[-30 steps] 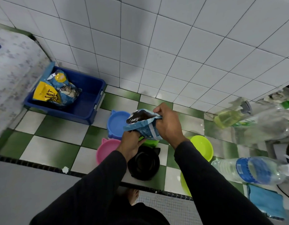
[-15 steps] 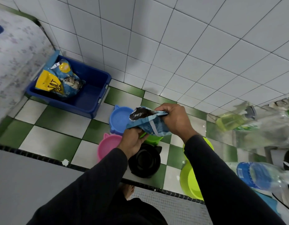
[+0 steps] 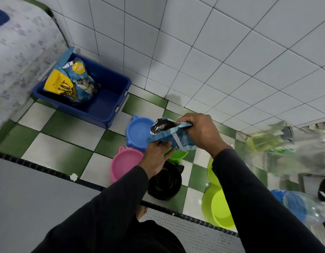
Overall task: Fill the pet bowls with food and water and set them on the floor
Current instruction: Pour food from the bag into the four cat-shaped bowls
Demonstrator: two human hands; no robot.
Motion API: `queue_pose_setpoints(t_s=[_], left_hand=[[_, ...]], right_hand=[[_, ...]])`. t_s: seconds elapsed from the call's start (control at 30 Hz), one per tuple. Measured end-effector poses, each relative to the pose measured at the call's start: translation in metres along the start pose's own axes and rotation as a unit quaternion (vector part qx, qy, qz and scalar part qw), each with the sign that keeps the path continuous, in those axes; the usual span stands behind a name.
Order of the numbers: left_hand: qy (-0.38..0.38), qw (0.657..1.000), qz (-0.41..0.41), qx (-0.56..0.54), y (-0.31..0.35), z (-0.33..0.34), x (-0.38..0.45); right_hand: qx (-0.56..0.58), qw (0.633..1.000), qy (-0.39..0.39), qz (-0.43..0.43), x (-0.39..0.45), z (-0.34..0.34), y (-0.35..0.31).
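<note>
An open blue pet food bag [image 3: 173, 135] hangs above the bowls, its mouth tilted left over the blue bowl [image 3: 139, 132]. My right hand [image 3: 201, 133] grips its top edge and my left hand [image 3: 157, 155] holds it from below. On the green and white floor sit the empty blue bowl, a pink bowl [image 3: 126, 165], a black bowl [image 3: 165, 181] and a small green bowl [image 3: 178, 155] partly hidden under the bag. A lime double bowl [image 3: 215, 205] lies at the right, partly behind my right sleeve.
A blue bin [image 3: 107, 105] by the wall holds a yellow and blue cat food bag [image 3: 72, 84]. At the right lie a bottle of yellow liquid [image 3: 263, 142] and a water bottle with a blue label [image 3: 300, 205]. A grey raised ledge [image 3: 34, 198] fills the lower left.
The view has shifted, so everything sits lower and to the right in frame. Both hands keep hold of the bag, whose mouth now tips more toward the blue bowl.
</note>
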State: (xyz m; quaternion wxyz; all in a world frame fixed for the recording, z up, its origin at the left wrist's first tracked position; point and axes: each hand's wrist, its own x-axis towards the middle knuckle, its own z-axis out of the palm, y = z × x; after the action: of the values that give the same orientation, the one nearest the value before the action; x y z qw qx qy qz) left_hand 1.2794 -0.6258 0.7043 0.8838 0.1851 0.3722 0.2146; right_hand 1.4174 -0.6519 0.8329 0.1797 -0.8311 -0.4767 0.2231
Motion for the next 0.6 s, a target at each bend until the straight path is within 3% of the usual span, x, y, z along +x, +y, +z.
queue_pose_setpoints(t_s=[0.37, 0.6], left_hand=[[-0.002, 0.998, -0.023, -0.055, 0.002, -0.002, 0.002], [0.006, 0.996, -0.039, -0.075, 0.003, -0.009, 0.002]], right_hand=[[-0.103, 0.993, -0.049, -0.025, 0.015, 0.004, -0.017], [-0.116, 0.991, -0.031, -0.063, 0.015, 0.009, -0.029]])
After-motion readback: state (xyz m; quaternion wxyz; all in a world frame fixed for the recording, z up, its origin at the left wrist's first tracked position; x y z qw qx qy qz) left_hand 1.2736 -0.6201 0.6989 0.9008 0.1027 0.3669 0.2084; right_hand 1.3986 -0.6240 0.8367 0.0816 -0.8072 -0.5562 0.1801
